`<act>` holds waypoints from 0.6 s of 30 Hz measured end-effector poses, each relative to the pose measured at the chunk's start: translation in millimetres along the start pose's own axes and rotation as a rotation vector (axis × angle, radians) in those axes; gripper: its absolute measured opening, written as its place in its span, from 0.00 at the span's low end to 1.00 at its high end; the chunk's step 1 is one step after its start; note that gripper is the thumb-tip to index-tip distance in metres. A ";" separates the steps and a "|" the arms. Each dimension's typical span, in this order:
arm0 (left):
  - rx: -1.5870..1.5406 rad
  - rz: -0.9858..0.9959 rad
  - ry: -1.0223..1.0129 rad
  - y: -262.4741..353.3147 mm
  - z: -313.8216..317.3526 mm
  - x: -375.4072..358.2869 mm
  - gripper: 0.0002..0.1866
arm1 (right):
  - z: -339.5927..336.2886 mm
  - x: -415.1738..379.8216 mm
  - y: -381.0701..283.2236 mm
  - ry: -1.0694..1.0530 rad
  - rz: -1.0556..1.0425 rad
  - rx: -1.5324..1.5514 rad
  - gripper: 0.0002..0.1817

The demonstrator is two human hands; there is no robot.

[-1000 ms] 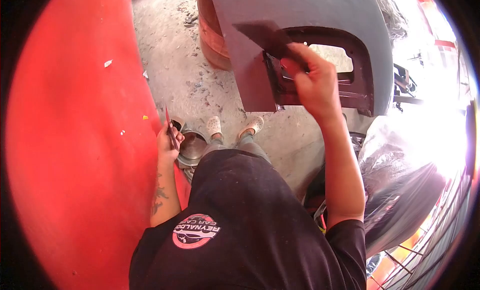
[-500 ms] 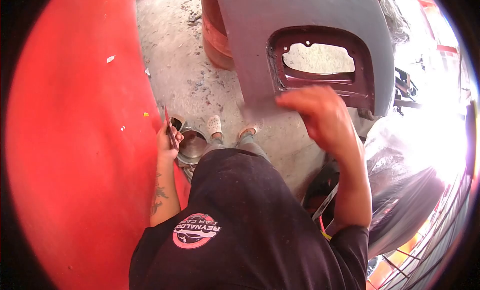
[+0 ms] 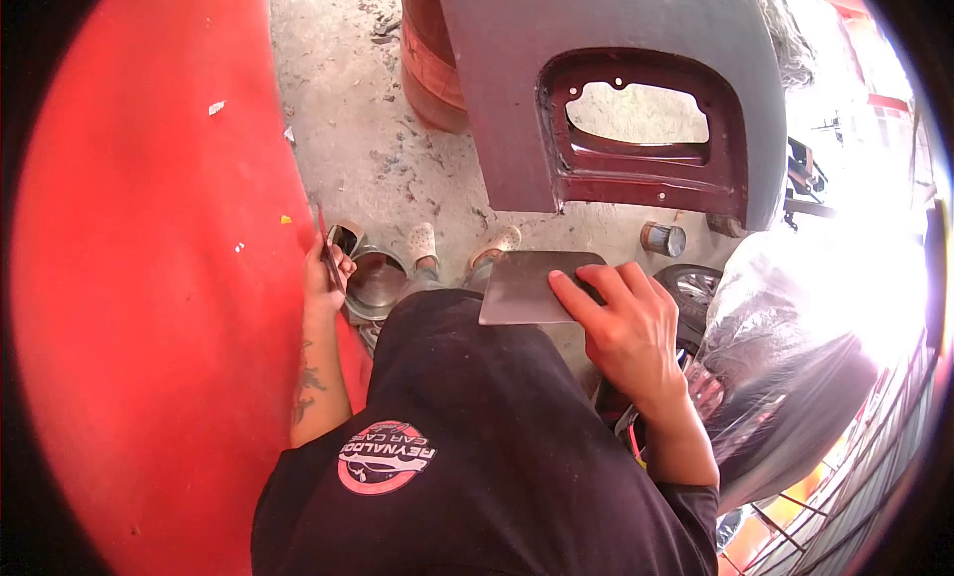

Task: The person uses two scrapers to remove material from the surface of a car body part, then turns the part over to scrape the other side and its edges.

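Note:
My right hand (image 3: 632,328) is closed on a thin, flat grey rectangular sheet (image 3: 532,286), with the thumb and fingers at its right end. The sheet lies roughly level above my lap, apart from the panel; its material is not certain. Beyond it is a grey car body panel (image 3: 497,89) with a dark maroon light recess and an opening through it. At the left, my left hand (image 3: 325,273) grips a thin dark flat piece (image 3: 329,258), seen almost edge-on, beside the red surface (image 3: 189,278). Its face is hidden.
Below my left hand stands a round metal container (image 3: 378,283). A rusty drum (image 3: 432,59) is under the panel's left side. A small can (image 3: 663,239) lies on the floor near a wheel (image 3: 693,286). Clear plastic sheeting (image 3: 765,347) covers something at the right.
My right hand has come down and back from the panel's lower edge to above my lap, bringing the grey sheet into clear view. My left hand has shifted slightly left.

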State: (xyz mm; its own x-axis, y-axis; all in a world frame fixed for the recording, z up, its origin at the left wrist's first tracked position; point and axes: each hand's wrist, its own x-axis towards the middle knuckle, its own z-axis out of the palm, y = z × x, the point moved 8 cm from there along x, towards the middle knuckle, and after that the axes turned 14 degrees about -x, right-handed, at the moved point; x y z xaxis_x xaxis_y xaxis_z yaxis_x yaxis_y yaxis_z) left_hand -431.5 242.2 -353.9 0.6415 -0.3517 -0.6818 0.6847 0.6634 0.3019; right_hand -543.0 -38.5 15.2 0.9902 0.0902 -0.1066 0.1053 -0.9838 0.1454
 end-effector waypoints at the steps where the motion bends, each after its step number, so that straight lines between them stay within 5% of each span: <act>1: 0.000 -0.003 0.000 -0.5 0.4 -0.2 0.14 | -2.7 -3.1 4.6 0.068 0.068 -0.023 0.25; 6: 0.028 -0.028 0.048 -2.9 4.4 0.8 0.13 | 3.3 -3.6 12.4 0.215 0.224 -0.089 0.29; 12: -0.026 -0.017 0.059 -2.0 9.4 4.1 0.15 | 18.6 -12.5 6.2 0.069 0.180 0.014 0.18; 15: -0.021 -0.004 0.042 -2.2 9.9 4.9 0.15 | 37.6 -29.0 41.7 0.197 0.615 0.674 0.09; 18: 0.036 -0.038 0.050 -4.3 12.9 2.1 0.13 | 32.7 -23.2 54.2 0.289 0.620 0.677 0.09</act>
State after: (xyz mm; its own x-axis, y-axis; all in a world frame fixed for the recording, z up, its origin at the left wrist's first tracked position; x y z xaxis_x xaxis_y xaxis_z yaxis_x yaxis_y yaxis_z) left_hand -428.6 230.0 -348.0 0.5972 -0.3427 -0.7252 0.7209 0.6258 0.2979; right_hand -563.3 -99.1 -6.6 0.8455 -0.5307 0.0581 -0.4305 -0.7421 -0.5138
